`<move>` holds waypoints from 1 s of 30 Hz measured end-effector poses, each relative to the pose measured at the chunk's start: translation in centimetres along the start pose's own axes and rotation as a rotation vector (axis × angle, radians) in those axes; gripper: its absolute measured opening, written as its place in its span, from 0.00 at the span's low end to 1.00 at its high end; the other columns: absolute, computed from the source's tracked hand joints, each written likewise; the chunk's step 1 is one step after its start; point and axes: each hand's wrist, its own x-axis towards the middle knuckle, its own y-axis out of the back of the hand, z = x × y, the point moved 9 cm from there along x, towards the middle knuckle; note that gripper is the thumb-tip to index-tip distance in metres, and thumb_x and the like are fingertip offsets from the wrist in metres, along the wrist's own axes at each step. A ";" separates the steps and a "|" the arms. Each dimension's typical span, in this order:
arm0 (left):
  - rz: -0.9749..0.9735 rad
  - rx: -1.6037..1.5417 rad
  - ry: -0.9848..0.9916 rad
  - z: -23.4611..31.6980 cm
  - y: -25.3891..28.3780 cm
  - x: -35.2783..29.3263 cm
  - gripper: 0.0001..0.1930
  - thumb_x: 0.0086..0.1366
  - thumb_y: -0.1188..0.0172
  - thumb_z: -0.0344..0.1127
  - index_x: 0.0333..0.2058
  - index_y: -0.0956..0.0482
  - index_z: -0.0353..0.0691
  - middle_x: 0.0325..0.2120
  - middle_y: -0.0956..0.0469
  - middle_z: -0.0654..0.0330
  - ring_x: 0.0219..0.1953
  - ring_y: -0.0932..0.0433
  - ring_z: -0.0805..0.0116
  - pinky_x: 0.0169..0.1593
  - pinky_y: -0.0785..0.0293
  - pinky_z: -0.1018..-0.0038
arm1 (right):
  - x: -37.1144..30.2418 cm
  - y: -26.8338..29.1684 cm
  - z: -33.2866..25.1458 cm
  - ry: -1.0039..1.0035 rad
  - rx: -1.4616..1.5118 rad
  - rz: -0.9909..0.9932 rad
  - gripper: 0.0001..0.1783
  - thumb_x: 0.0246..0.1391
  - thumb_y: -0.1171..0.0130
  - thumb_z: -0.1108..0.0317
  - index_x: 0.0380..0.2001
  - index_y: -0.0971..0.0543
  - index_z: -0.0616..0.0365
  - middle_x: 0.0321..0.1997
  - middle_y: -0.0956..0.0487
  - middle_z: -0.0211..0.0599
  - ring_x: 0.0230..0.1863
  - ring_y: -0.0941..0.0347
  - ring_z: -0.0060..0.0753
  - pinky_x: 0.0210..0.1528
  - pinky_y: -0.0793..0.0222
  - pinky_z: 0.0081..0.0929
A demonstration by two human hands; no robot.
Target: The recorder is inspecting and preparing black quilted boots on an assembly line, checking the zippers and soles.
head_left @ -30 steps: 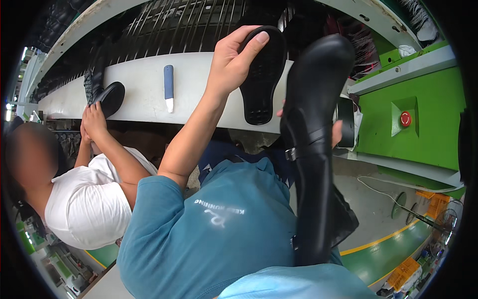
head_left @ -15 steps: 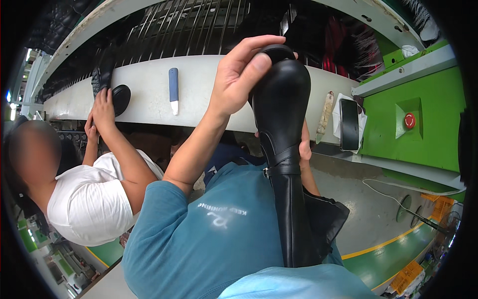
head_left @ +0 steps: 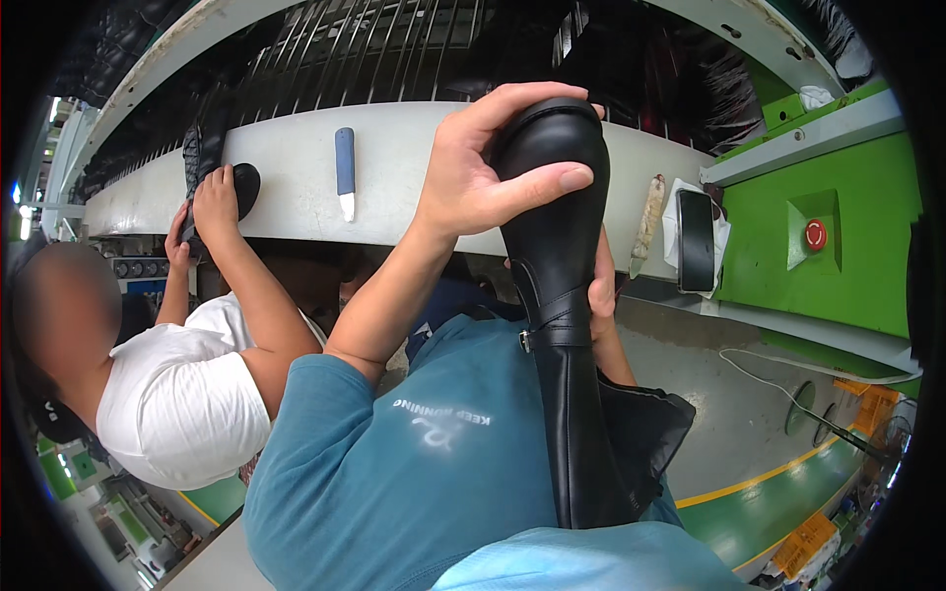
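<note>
I have the left hand (head_left: 478, 182) curled over the toe of the black boot (head_left: 557, 236), gripping it; the right hand (head_left: 600, 288), partly hidden, holds it from behind. The toe points toward a white table (head_left: 404, 148), a green machine (head_left: 769, 266) at right.

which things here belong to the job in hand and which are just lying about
Belonging, it seems:
- black boot, in the fingers of the left hand and right hand
- black sole, edge showing at the toe

Seemingly lying about:
- blue-handled tool
- pale-handled tool
- phone
</note>
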 end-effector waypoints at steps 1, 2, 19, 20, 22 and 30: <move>0.001 0.003 0.002 0.0 0.0 0.0 0.31 0.63 0.24 0.32 0.62 0.21 0.27 0.51 0.12 0.41 0.53 0.10 0.55 0.59 0.12 0.61 | 0.0 0.2 0.2 0.008 0.006 -0.002 0.76 0.44 0.26 0.18 0.79 0.45 0.63 0.62 0.22 0.59 0.52 0.13 0.47 0.52 0.09 0.35; -0.003 0.018 0.003 -0.1 0.0 -0.1 0.31 0.63 0.24 0.32 0.62 0.21 0.27 0.51 0.12 0.41 0.53 0.10 0.55 0.58 0.12 0.62 | 0.1 0.3 0.3 0.014 0.013 -0.006 0.76 0.45 0.26 0.18 0.79 0.45 0.63 0.62 0.22 0.59 0.52 0.13 0.47 0.52 0.09 0.35; 0.014 0.042 0.010 0.1 -0.1 -0.1 0.30 0.62 0.22 0.29 0.61 0.20 0.27 0.52 0.12 0.42 0.52 0.10 0.57 0.57 0.11 0.64 | 0.2 0.0 -0.5 0.038 -0.090 -0.011 0.72 0.50 0.34 0.16 0.77 0.44 0.65 0.60 0.22 0.57 0.51 0.14 0.45 0.50 0.11 0.36; 0.014 0.039 0.005 0.1 -0.1 0.0 0.30 0.62 0.22 0.29 0.61 0.20 0.27 0.51 0.12 0.42 0.52 0.10 0.57 0.57 0.11 0.63 | 0.2 0.1 -0.5 0.038 -0.094 -0.012 0.72 0.50 0.34 0.17 0.77 0.44 0.65 0.60 0.22 0.57 0.51 0.14 0.45 0.50 0.11 0.36; 0.014 0.034 -0.003 0.2 -0.2 0.0 0.30 0.61 0.22 0.30 0.61 0.19 0.27 0.51 0.12 0.41 0.51 0.10 0.57 0.57 0.11 0.63 | 0.1 0.0 -0.6 0.035 -0.099 -0.008 0.72 0.50 0.34 0.17 0.77 0.44 0.65 0.59 0.22 0.57 0.50 0.14 0.44 0.49 0.12 0.35; 0.029 0.004 -0.009 0.2 -0.4 -0.2 0.30 0.62 0.22 0.31 0.61 0.19 0.27 0.51 0.12 0.40 0.52 0.10 0.55 0.57 0.11 0.62 | -0.2 -0.2 -0.8 0.032 -0.101 -0.013 0.70 0.52 0.36 0.17 0.77 0.42 0.66 0.60 0.21 0.56 0.51 0.13 0.43 0.51 0.12 0.34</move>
